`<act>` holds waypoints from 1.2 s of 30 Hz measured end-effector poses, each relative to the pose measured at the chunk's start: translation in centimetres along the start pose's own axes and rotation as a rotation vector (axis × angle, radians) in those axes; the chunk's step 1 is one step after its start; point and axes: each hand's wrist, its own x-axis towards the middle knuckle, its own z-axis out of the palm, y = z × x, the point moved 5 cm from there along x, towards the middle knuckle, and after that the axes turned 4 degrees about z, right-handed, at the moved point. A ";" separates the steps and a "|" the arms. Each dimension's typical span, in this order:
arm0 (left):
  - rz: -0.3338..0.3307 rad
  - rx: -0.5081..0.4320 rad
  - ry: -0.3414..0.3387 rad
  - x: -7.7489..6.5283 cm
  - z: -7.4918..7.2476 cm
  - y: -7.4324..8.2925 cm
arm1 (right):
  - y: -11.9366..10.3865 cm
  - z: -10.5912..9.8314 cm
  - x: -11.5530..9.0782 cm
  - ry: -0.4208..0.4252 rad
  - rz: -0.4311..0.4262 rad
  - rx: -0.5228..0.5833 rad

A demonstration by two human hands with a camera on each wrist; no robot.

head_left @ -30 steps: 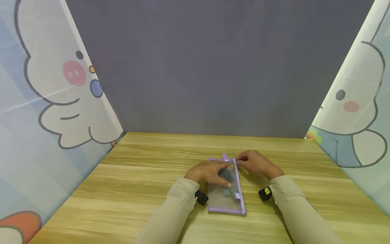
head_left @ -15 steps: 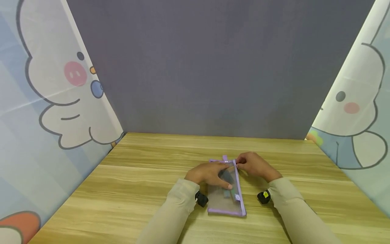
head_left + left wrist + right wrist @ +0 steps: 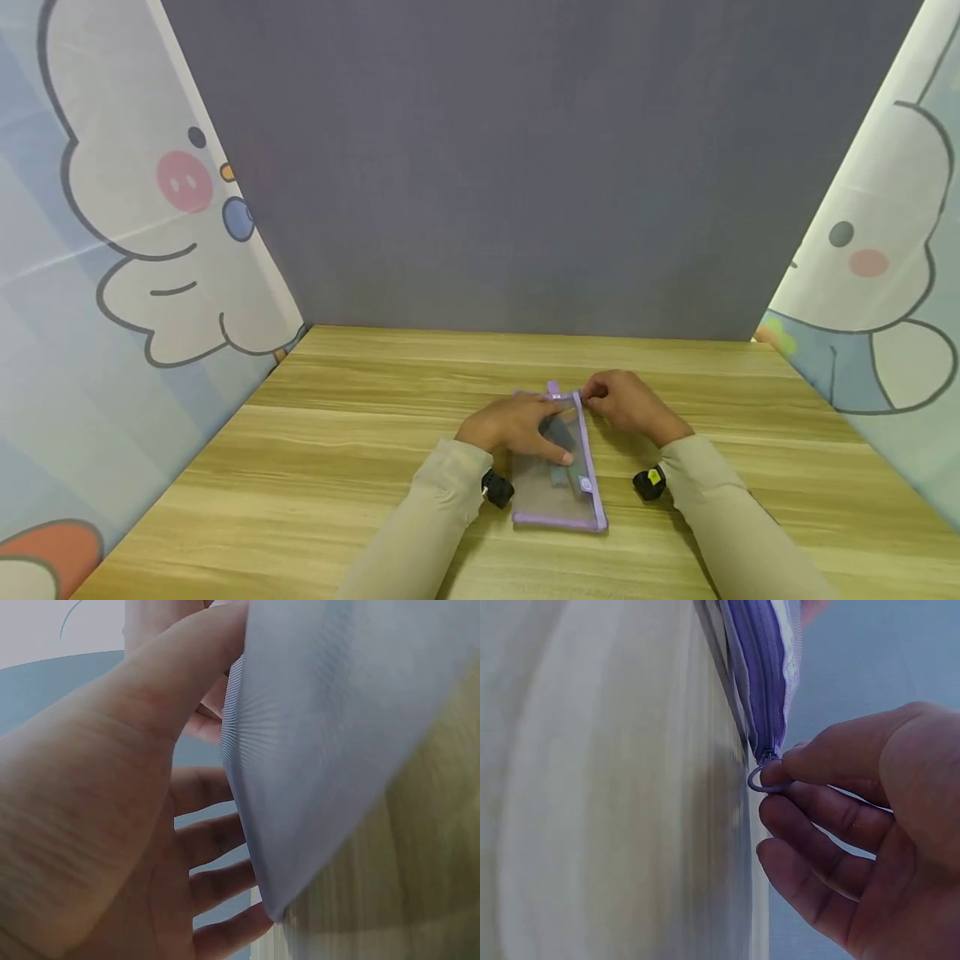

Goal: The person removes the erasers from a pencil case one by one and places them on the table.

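Note:
A see-through mesh pouch (image 3: pixel 547 504) with purple edging lies on the table in front of me. Its purple zipper (image 3: pixel 759 667) runs along the right side, with the slider at the far right corner. Dark and greenish shapes show faintly through the mesh. My left hand (image 3: pixel 517 425) rests on top of the pouch, fingers and thumb spread. From the left wrist view, its fingertips touch the mesh edge. At the far right corner my right hand (image 3: pixel 630 406) pinches the ring-shaped zipper pull (image 3: pixel 756 780) between thumb and forefinger; its other fingers curl loosely below.
The wood-grain table (image 3: pixel 360 467) extends around the pouch. A dark grey panel (image 3: pixel 525 167) stands along the back, and cartoon-printed sheets flank both sides. A small purple tab (image 3: pixel 553 387) sticks out from the pouch's far edge. Each wrist carries a black camera.

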 end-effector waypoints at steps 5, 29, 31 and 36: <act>0.002 0.006 0.001 0.3 0.1 0.0 | 0.2 0.0 0.1 0.007 -0.001 -0.007; 0.019 -0.063 -0.003 0.5 0.7 -0.3 | 0.8 0.2 -0.4 -0.053 0.031 0.103; 0.010 -0.071 -0.005 0.4 0.7 -0.3 | 0.9 0.3 -0.4 -0.066 0.046 0.113; -0.015 -0.079 -0.009 0.2 0.7 -0.6 | 0.9 0.3 -0.6 -0.088 0.058 0.127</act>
